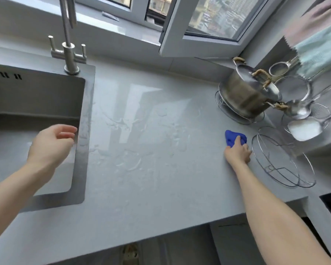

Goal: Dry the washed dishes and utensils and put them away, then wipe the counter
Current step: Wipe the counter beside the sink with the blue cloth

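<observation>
A bunched blue cloth [232, 138] lies on the grey counter [151, 169] at the right. My right hand [238, 151] grips its near edge, one finger stretched over the top. Water drops and smears cover the middle of the counter [141, 131]. My left hand [52, 144] hovers over the right edge of the steel sink [36, 104], fingers loosely curled and holding nothing.
A lidded steel pot [246, 92] sits on a wire stand at the back right. Strainers, ladles and a white bowl [303, 129] hang or rest by the right wall. A wire rack [281, 159] lies beside the cloth. A tap [71, 52] stands behind the sink.
</observation>
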`<act>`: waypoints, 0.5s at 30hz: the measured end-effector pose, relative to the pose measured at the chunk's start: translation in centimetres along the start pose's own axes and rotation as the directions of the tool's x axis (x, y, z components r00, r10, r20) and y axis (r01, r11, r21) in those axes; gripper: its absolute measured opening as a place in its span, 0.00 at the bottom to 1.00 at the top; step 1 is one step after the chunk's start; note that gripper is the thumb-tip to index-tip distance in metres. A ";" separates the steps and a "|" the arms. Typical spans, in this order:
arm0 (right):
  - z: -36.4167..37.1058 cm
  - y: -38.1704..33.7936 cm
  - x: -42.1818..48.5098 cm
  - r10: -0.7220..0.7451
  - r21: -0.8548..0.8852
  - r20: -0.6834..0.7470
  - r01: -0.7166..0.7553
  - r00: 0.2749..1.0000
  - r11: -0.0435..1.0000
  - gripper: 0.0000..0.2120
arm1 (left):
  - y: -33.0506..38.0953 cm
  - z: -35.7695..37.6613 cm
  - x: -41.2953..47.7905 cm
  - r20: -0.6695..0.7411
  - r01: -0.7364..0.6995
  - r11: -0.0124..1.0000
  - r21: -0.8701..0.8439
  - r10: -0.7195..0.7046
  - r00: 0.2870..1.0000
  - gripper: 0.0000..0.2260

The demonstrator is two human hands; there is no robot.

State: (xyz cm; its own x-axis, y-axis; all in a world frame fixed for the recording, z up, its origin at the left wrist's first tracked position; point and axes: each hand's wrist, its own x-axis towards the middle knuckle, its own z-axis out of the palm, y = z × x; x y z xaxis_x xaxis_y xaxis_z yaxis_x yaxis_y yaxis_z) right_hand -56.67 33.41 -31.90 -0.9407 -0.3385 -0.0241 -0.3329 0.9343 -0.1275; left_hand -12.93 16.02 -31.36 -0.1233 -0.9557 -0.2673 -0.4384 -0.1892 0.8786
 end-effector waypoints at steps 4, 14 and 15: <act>1.3 -6.2 -2.2 -0.217 0.013 -0.017 0.217 0.976 0.976 0.28 | -1.3 -0.8 0.6 0.051 0.121 0.987 -0.110 -0.116 0.992 0.17; 5.0 -23.3 -21.9 -0.772 0.073 -0.001 0.770 0.636 0.634 0.30 | -1.5 -6.0 -1.6 -0.094 0.153 0.964 -0.218 -0.177 0.980 0.11; 5.1 -24.5 -23.2 -0.794 0.096 0.024 0.789 0.607 0.607 0.30 | -1.6 -6.5 -1.9 -0.104 0.154 0.964 -0.217 -0.180 0.978 0.11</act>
State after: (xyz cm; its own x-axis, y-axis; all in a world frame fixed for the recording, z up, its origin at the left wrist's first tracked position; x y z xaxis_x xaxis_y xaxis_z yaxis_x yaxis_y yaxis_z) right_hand -26.32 17.85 -33.32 -0.3055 -0.9501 0.0629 -0.9380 0.2889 -0.1918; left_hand -6.18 16.69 -29.67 0.0505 -0.9242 -0.3785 -0.2481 -0.3787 0.8917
